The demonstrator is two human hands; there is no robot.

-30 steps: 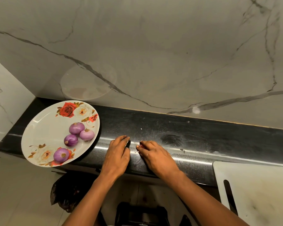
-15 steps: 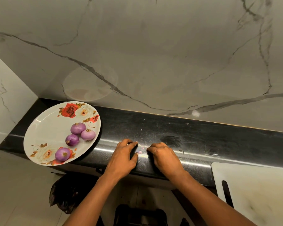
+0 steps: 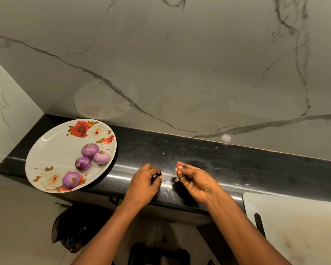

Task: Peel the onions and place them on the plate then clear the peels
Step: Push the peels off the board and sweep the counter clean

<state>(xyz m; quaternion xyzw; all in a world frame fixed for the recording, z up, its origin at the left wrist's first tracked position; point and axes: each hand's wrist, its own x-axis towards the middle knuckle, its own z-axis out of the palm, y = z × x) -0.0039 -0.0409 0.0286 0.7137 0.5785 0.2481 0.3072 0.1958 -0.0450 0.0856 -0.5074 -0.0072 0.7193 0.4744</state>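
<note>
A grey-veined marble wall (image 3: pixel 180 64) rises beyond the fingers and closes off that side. Beneath the fingers a narrow, glossy black stone surface (image 3: pixel 246 169) is seen; its front edge runs just under both wrists, so little depth is left for sweeping. A white plastic cutting board (image 3: pixel 298 230) lies well to the right of the fingers, and a round white plate with red rose print (image 3: pixel 52 148) sits to their left, its near rim overhanging the front edge. A crumpled black bin bag (image 3: pixel 75 230) is seen on the floor, below and left of the fingers.

The left hand (image 3: pixel 143 185) is curled on the surface; whether anything is pinched cannot be told. The right hand (image 3: pixel 197 183) is raised just beside it, with its fingers (image 3: pixel 182 167) clenched around pinkish-orange papery peel scraps (image 3: pixel 178 170).

Four peeled purple onions (image 3: pixel 90 150) rest on the plate, so the peeling is judged finished and the clearing of peels to be in hand. Small flecks are best gathered towards the front edge, away from the wall, then carried left and down to the bag. The overhanging plate should be passed with care, since a knock could tip it.
</note>
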